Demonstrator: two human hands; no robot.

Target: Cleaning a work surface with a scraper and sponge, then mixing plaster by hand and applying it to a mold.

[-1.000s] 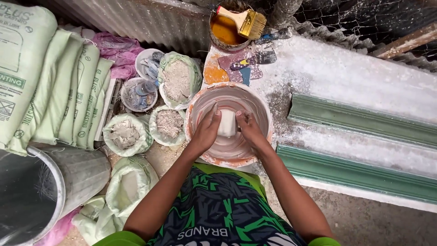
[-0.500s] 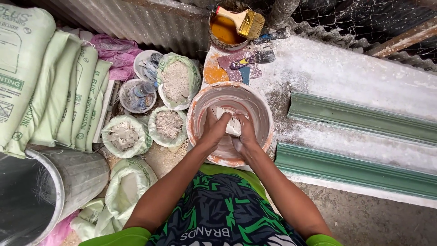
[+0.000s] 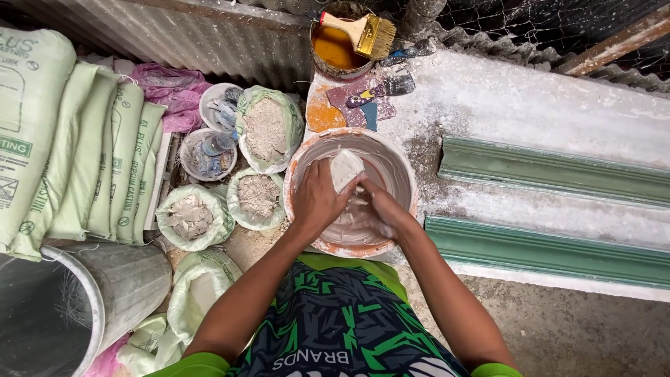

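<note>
Gripping a white plaster lump [image 3: 345,169], your left hand [image 3: 317,199] is pressing it against the mixing bowl [image 3: 401,171]; your right hand [image 3: 380,209], fingers curled, is working wet paste below.

There is just one view, from a camera on the person's head. It looks almost straight down over their chest and forearms, close enough that the shirt [image 3: 335,314] fills the bottom edge. The bowl [image 3: 401,167] sits just above the middle, with the left hand [image 3: 317,202] and right hand [image 3: 384,209] inside it. Sacks [image 3: 63,139] line the left edge, mouldings [image 3: 551,174] run off the right, and a corrugated wall [image 3: 209,35] crosses the top, so the camera faces that wall.
</note>
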